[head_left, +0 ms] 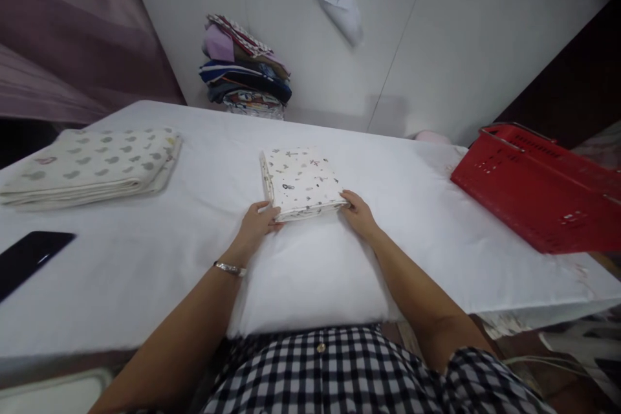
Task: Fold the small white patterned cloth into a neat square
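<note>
A folded white cloth with a small dark print [303, 176] lies in front of me on the white-covered table. My left hand [259, 223] grips its near left corner, thumb on top and fingers beneath. At the near right corner, my right hand [358, 210] pinches the layered edge in the same way. Between my forearms, nearer my body, is a plain white padded piece [315, 278], its far edge just below the printed cloth.
A larger folded cloth with grey spots [97, 158] lies at the left, with a dark phone [33, 259] nearer me. A red plastic basket [538, 194] stands at the right edge. Behind the table, a pile of folded fabrics [245, 71] rests against the wall.
</note>
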The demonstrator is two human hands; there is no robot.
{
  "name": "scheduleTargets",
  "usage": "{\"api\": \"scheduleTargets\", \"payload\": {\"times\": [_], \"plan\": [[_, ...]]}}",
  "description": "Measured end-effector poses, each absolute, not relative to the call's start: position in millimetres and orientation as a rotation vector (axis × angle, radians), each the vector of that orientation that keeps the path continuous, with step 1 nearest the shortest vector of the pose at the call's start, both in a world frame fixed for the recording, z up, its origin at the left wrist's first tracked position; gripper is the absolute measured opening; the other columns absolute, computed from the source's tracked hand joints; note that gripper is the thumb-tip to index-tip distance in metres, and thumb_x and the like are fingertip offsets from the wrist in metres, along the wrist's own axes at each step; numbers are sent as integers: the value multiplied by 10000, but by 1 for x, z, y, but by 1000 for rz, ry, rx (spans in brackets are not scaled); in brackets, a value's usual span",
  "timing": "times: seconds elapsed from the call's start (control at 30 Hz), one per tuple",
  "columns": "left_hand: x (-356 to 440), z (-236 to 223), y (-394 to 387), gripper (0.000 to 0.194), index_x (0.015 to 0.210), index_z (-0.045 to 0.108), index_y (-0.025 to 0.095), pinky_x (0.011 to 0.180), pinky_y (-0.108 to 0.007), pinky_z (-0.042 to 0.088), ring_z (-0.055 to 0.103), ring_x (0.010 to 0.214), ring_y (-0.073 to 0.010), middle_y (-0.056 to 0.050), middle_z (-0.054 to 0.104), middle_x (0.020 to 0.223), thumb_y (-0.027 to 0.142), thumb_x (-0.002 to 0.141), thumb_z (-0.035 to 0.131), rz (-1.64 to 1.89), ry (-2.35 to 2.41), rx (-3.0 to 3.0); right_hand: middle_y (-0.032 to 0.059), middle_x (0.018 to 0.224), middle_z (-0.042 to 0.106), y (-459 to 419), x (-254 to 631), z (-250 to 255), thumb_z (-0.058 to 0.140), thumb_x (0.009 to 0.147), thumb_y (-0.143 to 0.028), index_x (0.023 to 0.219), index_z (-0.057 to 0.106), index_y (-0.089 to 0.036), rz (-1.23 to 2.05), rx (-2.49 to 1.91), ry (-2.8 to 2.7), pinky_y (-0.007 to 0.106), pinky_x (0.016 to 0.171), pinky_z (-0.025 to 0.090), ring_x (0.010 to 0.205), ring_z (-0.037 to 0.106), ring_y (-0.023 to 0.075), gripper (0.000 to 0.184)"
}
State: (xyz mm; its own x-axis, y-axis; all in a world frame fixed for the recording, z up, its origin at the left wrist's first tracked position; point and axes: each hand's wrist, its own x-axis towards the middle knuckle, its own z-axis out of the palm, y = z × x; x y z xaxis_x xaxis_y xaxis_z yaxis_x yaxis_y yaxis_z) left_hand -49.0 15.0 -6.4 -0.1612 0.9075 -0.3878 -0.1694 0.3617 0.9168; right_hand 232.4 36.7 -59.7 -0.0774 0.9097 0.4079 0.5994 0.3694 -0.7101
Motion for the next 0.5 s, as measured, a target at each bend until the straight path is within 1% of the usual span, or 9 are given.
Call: {"api": "scheduleTargets", "payload": {"times": [0.13,0.3,0.5], "plan": [[-50,-8,16,567,1195,438,80,589,-296,563,659,591,-174,-99,650,743,180,707,709,1104,1406,731,63,1284,533,38,230,-60,552,749,-216,1149,598,-228,424,-1387,-1773,381,992,415,1200,474,194,403],[-51,-9,16,563,1201,433,87,588,-295,567,659,596,-172,-90,646,736,207,719,698,1086,1417,760,69,1281,535,43,222,-64,533,745,-201,1127,604,-207,389,-1437,-1702,385,1036,366,1204,468,189,389],[-51,-7,15,572,1181,445,94,591,-287,569,662,614,-170,-94,653,764,215,694,718,1085,1411,758,59,1273,540,44,211,-61,475,805,-275,1156,575,-225,442,-1479,-1564,391,1005,395,1180,490,193,368]]}}
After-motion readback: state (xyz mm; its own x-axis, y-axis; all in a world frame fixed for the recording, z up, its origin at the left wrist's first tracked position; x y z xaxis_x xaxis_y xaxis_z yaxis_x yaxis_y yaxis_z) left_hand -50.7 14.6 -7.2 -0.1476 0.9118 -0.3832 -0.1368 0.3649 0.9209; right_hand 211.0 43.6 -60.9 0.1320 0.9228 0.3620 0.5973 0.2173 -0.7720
